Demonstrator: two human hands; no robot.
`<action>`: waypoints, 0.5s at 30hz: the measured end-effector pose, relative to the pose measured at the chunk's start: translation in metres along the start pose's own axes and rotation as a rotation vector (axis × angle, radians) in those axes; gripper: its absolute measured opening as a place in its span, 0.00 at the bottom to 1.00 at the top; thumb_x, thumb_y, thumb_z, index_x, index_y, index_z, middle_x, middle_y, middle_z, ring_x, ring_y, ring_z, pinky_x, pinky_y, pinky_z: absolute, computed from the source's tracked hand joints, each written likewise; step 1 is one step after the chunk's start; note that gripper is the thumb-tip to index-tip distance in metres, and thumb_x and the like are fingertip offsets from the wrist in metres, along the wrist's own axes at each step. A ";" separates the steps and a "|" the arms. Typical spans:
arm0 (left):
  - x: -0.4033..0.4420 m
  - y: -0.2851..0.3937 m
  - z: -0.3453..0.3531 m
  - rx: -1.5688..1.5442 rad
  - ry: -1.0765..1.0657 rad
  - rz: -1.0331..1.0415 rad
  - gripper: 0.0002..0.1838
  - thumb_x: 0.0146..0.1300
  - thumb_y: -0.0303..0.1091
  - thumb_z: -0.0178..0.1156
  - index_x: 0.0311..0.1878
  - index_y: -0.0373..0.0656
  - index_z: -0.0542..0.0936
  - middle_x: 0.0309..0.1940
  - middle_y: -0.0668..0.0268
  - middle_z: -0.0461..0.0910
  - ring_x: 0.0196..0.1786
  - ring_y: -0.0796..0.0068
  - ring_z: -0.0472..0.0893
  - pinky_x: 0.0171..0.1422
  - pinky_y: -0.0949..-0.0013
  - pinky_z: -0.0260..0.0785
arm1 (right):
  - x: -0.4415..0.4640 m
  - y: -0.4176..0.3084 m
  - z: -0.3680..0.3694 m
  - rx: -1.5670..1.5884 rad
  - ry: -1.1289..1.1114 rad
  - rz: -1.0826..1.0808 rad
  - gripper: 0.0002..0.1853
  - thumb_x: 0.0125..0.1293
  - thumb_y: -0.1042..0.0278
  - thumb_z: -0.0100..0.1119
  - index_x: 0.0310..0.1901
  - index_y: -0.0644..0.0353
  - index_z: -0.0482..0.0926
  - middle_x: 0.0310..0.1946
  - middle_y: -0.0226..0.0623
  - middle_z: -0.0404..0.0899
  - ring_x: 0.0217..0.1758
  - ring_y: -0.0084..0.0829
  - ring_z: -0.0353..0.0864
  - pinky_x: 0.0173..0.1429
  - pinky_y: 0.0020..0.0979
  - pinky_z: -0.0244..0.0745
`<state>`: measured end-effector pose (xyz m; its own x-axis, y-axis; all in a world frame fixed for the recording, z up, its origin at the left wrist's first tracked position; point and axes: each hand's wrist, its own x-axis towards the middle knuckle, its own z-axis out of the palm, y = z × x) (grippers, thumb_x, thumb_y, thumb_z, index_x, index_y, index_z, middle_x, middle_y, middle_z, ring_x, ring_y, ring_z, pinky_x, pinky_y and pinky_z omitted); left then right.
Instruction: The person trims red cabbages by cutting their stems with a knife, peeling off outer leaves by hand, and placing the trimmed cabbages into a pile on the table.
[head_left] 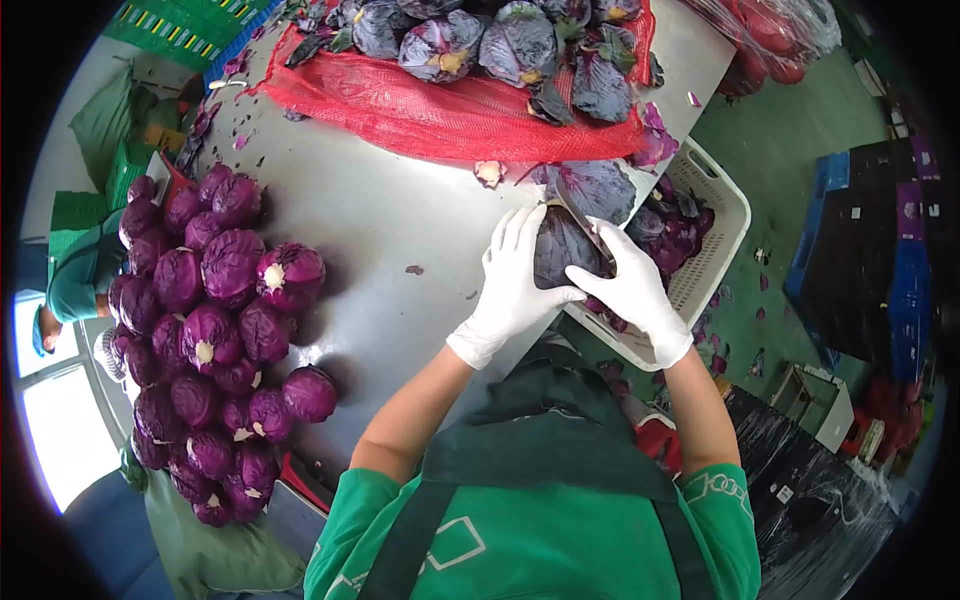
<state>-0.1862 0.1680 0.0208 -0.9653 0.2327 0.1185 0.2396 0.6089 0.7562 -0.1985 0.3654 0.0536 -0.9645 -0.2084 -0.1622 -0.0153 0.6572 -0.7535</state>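
A dark-leaved red cabbage (562,250) is between my two white-gloved hands at the table's right edge. My left hand (517,265) is closed on its left side, fingers pointing up and thumb across the front. My right hand (632,285) is closed on a knife (577,212), whose blade points up and left over the cabbage; the handle is mostly hidden. The right thumb rests against the cabbage's front. Just beyond lies a loose outer leaf (595,187), with a cut stem piece (489,174) farther left.
Peeled purple cabbages (232,265) are piled on the table's left. A red mesh bag (450,115) with untrimmed cabbages (518,45) lies at the back. A white crate (725,215) holding trimmed leaves stands right of the table (400,230). A person (75,275) is at far left.
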 end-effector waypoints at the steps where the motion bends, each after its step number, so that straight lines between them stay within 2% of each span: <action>1: 0.002 0.003 0.000 0.013 -0.006 -0.027 0.62 0.38 0.48 0.82 0.76 0.41 0.58 0.73 0.53 0.60 0.77 0.47 0.56 0.76 0.42 0.53 | -0.005 -0.008 0.001 -0.021 0.058 0.009 0.36 0.57 0.50 0.73 0.63 0.61 0.74 0.62 0.42 0.76 0.59 0.39 0.82 0.62 0.34 0.77; 2: 0.004 0.007 0.000 0.027 -0.013 -0.054 0.62 0.38 0.48 0.82 0.76 0.41 0.58 0.73 0.53 0.60 0.77 0.48 0.56 0.75 0.41 0.53 | -0.008 -0.008 0.007 -0.066 0.190 -0.084 0.28 0.59 0.52 0.71 0.55 0.59 0.76 0.55 0.38 0.77 0.52 0.37 0.84 0.55 0.34 0.80; 5: 0.009 0.012 0.002 0.063 -0.038 -0.090 0.60 0.39 0.48 0.81 0.75 0.41 0.59 0.73 0.53 0.60 0.76 0.48 0.56 0.73 0.39 0.54 | -0.011 -0.017 0.008 -0.050 0.182 -0.006 0.24 0.60 0.55 0.69 0.53 0.59 0.76 0.50 0.38 0.77 0.48 0.40 0.83 0.52 0.37 0.80; 6: 0.010 0.013 0.002 0.085 -0.048 -0.096 0.59 0.40 0.48 0.80 0.75 0.41 0.59 0.73 0.53 0.60 0.76 0.48 0.56 0.73 0.39 0.53 | -0.010 -0.016 0.009 -0.125 0.215 -0.060 0.19 0.61 0.58 0.68 0.48 0.60 0.76 0.44 0.40 0.77 0.43 0.43 0.82 0.47 0.39 0.78; 8: 0.011 0.011 0.004 0.128 -0.068 -0.080 0.58 0.41 0.47 0.79 0.75 0.41 0.59 0.73 0.53 0.60 0.76 0.48 0.56 0.73 0.38 0.53 | -0.007 -0.011 0.007 -0.073 0.179 -0.058 0.16 0.62 0.60 0.66 0.46 0.60 0.76 0.42 0.42 0.78 0.40 0.44 0.82 0.44 0.40 0.78; 11: 0.011 0.018 0.001 0.140 -0.096 -0.086 0.60 0.40 0.51 0.80 0.75 0.41 0.59 0.73 0.53 0.59 0.76 0.48 0.55 0.72 0.38 0.53 | -0.006 -0.007 0.005 -0.069 0.163 -0.013 0.11 0.63 0.64 0.63 0.39 0.63 0.76 0.32 0.45 0.77 0.33 0.46 0.82 0.40 0.41 0.76; 13: 0.009 0.018 0.000 0.125 -0.094 -0.075 0.61 0.39 0.52 0.81 0.75 0.41 0.59 0.73 0.53 0.59 0.76 0.48 0.55 0.72 0.38 0.53 | -0.006 -0.006 0.002 0.095 0.134 0.018 0.12 0.64 0.62 0.63 0.36 0.63 0.76 0.31 0.45 0.78 0.33 0.46 0.81 0.40 0.42 0.76; 15: 0.010 0.018 0.000 0.139 -0.079 -0.068 0.62 0.39 0.53 0.81 0.75 0.41 0.59 0.73 0.53 0.59 0.76 0.48 0.55 0.72 0.39 0.53 | -0.003 -0.019 -0.004 0.011 0.111 0.048 0.14 0.65 0.60 0.64 0.35 0.64 0.76 0.31 0.45 0.78 0.33 0.46 0.81 0.40 0.42 0.76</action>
<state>-0.1915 0.1812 0.0357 -0.9700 0.2427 0.0150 0.1912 0.7231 0.6637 -0.1958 0.3565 0.0706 -0.9873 -0.0947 -0.1275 0.0343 0.6568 -0.7533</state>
